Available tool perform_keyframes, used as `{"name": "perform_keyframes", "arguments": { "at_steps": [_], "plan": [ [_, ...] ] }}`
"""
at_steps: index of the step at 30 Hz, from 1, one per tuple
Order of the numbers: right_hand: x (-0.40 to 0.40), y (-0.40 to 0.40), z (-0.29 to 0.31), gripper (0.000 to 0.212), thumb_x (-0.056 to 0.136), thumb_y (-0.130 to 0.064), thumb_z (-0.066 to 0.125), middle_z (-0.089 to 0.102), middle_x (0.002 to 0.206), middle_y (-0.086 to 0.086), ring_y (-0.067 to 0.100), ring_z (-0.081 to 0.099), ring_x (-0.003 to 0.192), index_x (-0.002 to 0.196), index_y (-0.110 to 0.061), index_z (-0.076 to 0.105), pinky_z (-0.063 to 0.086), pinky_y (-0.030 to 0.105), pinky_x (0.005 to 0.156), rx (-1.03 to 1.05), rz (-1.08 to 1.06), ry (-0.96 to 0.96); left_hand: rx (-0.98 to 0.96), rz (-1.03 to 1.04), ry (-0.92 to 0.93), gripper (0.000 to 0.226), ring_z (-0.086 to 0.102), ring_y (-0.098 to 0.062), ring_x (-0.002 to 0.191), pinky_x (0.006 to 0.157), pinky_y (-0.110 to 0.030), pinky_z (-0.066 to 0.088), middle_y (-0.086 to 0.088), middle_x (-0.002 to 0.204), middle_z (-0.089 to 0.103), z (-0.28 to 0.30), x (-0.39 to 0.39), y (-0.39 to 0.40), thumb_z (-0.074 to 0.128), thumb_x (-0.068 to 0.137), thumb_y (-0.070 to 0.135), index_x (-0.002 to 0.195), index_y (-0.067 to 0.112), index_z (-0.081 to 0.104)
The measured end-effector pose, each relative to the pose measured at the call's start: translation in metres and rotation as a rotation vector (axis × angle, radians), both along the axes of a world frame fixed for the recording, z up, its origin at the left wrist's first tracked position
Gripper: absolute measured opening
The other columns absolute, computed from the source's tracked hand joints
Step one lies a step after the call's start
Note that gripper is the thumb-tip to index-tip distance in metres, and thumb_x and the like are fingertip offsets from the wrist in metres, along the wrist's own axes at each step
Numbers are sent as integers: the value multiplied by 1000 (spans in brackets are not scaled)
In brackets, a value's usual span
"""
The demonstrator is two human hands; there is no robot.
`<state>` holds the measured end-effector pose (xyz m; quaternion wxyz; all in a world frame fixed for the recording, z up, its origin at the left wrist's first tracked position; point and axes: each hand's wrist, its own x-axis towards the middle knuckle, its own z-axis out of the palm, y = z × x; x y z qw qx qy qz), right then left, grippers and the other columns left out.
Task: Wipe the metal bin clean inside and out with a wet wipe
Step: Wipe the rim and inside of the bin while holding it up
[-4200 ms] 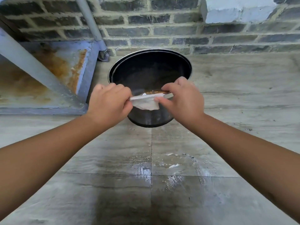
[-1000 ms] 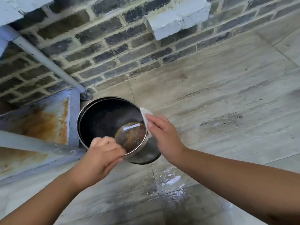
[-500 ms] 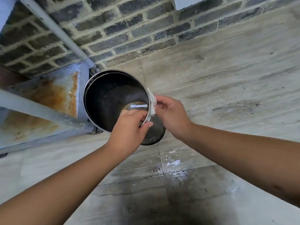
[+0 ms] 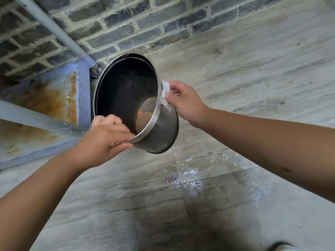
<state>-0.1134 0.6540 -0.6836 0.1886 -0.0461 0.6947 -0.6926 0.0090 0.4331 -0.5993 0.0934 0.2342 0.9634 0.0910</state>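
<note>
The round metal bin [image 4: 163, 134] is tilted, its dark open mouth facing me, with a rusty brown patch on its bottom. My left hand [image 4: 107, 140] grips the near lower rim. A white wet wipe [image 4: 165, 96] is pinched in my right hand [image 4: 184, 102] and pressed on the right side of the rim and the outer wall just below it. The bin's left outer side is hidden.
Grey floor tiles [image 4: 181, 205] below the bin carry wet patches. A dark brick wall [image 4: 126, 24] stands behind. A rusty blue metal frame [image 4: 54, 98] and a grey pipe [image 4: 59, 31] are at the left, close to the bin.
The bin has tilted further toward me and appears larger in view. My left hand slid to the lower left of the rim. My right hand still holds the wipe on the right rim.
</note>
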Motion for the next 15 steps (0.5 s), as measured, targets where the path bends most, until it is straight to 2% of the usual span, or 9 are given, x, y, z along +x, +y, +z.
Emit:
{"name": "perform_keyframes", "arguments": {
  "at_steps": [2, 4, 7, 10, 12, 15],
  "plan": [
    [8, -7, -2, 14, 92, -17, 61, 62, 75, -11, 4, 61, 71, 102, -27, 65, 52, 22, 71, 23, 32, 1, -73, 55, 13, 33, 46, -21, 91, 77, -38, 22, 17, 87, 60, 5, 0, -15, 49, 85, 46, 88, 24, 74],
    [11, -16, 0, 12, 92, -18, 61, 63, 74, -10, 5, 62, 70, 102, -24, 65, 51, 23, 70, 16, -8, 7, -96, 137, 38, 29, 48, -21, 95, 79, -37, 22, 17, 91, 59, 6, -3, -11, 53, 84, 44, 94, 25, 72],
    [8, -28, 6, 17, 92, -16, 61, 60, 73, -7, 8, 60, 69, 108, -17, 64, 54, 30, 74, -28, -104, 49, 94, 310, 89, 27, 52, -19, 94, 82, -39, 38, 11, 89, 62, -1, -15, 22, 62, 83, 31, 107, 21, 71],
    [4, -38, 11, 13, 90, -15, 61, 55, 74, -8, 7, 54, 66, 101, -21, 62, 53, 30, 74, 1, -140, 174, 246, 433, 140, 13, 54, -19, 81, 77, -32, 43, 4, 74, 61, -8, -29, 50, 66, 85, 16, 96, 16, 74],
    [1, -43, 12, 11, 90, -17, 60, 53, 71, -11, 4, 52, 63, 92, -27, 60, 50, 25, 69, 13, -166, 202, 225, 430, 138, 11, 55, -23, 81, 75, -33, 44, 0, 72, 63, -13, -30, 54, 64, 86, 14, 92, 11, 73],
    [-21, -51, 19, 16, 92, -20, 58, 55, 69, -13, 2, 53, 63, 82, -33, 58, 46, 21, 67, 9, -231, 144, 151, 375, 130, 20, 53, -23, 80, 72, -33, 41, -1, 71, 62, -16, -27, 54, 54, 87, 20, 86, 5, 68]
  ]
}}
